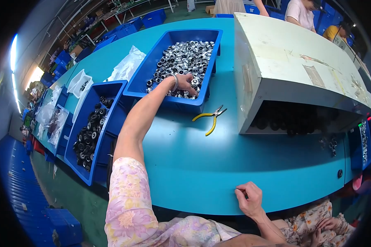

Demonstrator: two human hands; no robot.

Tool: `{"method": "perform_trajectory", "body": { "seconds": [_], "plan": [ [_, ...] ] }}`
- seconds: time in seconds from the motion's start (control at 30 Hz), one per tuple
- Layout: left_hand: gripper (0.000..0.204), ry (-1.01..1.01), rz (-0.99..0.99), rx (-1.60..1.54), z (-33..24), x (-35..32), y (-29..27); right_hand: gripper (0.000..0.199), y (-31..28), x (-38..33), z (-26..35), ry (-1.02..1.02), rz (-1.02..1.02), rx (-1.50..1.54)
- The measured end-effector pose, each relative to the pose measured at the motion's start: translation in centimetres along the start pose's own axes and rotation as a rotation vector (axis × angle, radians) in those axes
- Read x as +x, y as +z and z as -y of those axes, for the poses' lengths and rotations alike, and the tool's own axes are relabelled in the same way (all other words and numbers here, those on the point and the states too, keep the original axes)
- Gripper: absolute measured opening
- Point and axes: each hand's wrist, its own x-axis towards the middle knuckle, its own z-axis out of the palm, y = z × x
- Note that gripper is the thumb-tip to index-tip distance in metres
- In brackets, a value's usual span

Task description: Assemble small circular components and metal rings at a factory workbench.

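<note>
Deep blue plastic bin (150,68) full of small shiny silver metal rings (185,57), far back on the round blue counter (202,164). Left hand (187,83) down among the rings, fingers curled, grip hard to tell. Yellow-handled pliers (210,119) just beside the bin. Right hand (249,199) at the near counter edge, well apart from the bin, fingers pinched together.

Bright even light, window glare far left, fisheye-bent dark edges
</note>
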Motion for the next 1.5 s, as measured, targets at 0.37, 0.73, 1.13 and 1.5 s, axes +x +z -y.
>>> {"method": "perform_trajectory", "body": {
  "seconds": [0.37, 0.73, 1.13, 1.5],
  "plan": [
    [0.043, 0.006, -0.376, -0.211, 2.0, 0.7, 0.1, 0.007, 0.2, 0.0, 0.0, -0.012, -0.018, -0.012],
    [0.025, -0.082, -0.452, -1.052, -0.5, -4.0, -2.7, 0.006, 0.2, -1.0, 0.3, 0.028, -0.03, -0.004],
    [0.023, 0.825, -0.702, -0.367, -12.0, -19.2, 12.4, 0.004, 0.3, 0.3, 0.3, 0.113, -0.104, 0.094],
    [0.033, 0.767, -0.705, -0.14, -13.3, -18.1, 22.5, 0.037, 3.5, 7.3, -2.8, 0.061, -0.2, 0.162]
  ]
}}
